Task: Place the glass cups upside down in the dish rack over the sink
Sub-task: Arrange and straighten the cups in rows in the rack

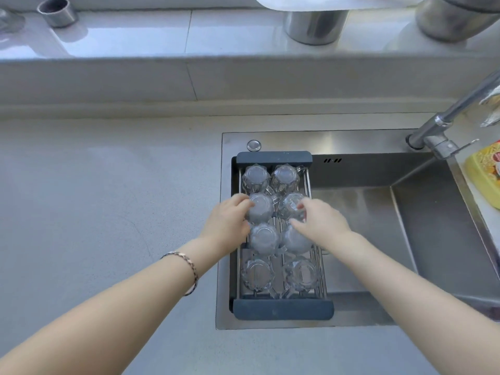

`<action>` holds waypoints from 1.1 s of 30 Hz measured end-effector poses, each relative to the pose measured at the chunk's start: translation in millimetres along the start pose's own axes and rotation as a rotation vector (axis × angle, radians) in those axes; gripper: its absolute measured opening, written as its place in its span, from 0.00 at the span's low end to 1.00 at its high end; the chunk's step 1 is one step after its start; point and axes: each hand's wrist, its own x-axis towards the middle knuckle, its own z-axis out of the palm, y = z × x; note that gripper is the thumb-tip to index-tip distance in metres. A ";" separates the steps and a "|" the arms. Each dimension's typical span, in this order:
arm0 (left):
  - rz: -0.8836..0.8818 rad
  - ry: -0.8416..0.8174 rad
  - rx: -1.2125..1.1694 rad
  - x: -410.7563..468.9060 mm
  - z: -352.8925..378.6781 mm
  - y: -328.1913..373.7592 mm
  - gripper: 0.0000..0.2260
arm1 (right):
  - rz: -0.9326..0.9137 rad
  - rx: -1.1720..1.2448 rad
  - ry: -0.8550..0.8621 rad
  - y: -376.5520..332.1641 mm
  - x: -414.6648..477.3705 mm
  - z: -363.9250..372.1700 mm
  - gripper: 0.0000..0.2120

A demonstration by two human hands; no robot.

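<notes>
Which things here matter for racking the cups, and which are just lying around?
Job: glass cups, dish rack, sink, left hand, right hand.
Lying about: faucet, yellow package, metal containers on ledge.

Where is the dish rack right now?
In the head view, the dish rack spans the left end of the sink, holding glass cups.

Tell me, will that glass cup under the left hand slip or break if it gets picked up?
Probably slippery: the glass cup under the left hand looks smooth and shiny, though its faceted sides may help grip. Likely fragile too: it is clear glass, packed close to other cups in the dish rack, so knocks could chip it.
</notes>
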 end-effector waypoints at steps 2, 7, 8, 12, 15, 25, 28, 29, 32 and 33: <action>-0.067 0.018 -0.017 23.2 -8.5 -2.9 0.20 | 0.012 0.059 0.057 -4.1 28.7 -12.3 0.21; 0.036 0.007 0.168 78.5 -11.4 -9.6 0.28 | 0.101 0.046 0.051 -9.7 91.5 -15.5 0.31; 0.070 -0.017 0.239 88.5 -9.1 -11.3 0.29 | 0.123 0.049 0.018 -10.6 99.8 -11.3 0.33; 0.226 -0.186 0.506 121.4 3.5 -16.0 0.33 | 0.178 0.175 0.036 -11.2 114.4 9.0 0.37; 0.249 -0.245 0.532 133.3 10.4 -17.3 0.33 | 0.174 0.275 0.156 -7.4 112.9 16.3 0.33; 0.311 -0.326 0.519 136.6 8.0 -22.9 0.31 | 0.243 0.549 0.428 3.8 82.7 6.4 0.33; 0.297 -0.330 0.522 133.0 5.9 -20.3 0.22 | 0.209 0.553 0.418 5.6 73.6 1.2 0.33; 0.268 -0.317 0.493 131.0 5.4 -21.7 0.20 | 0.202 0.560 0.420 5.8 71.4 0.1 0.33; 0.150 -0.201 0.257 120.4 4.4 -26.6 0.17 | 0.196 0.585 0.437 9.0 67.8 -2.8 0.33; 0.086 -0.132 0.152 115.9 5.1 -26.5 0.17 | 0.197 0.587 0.443 11.5 66.8 -3.3 0.33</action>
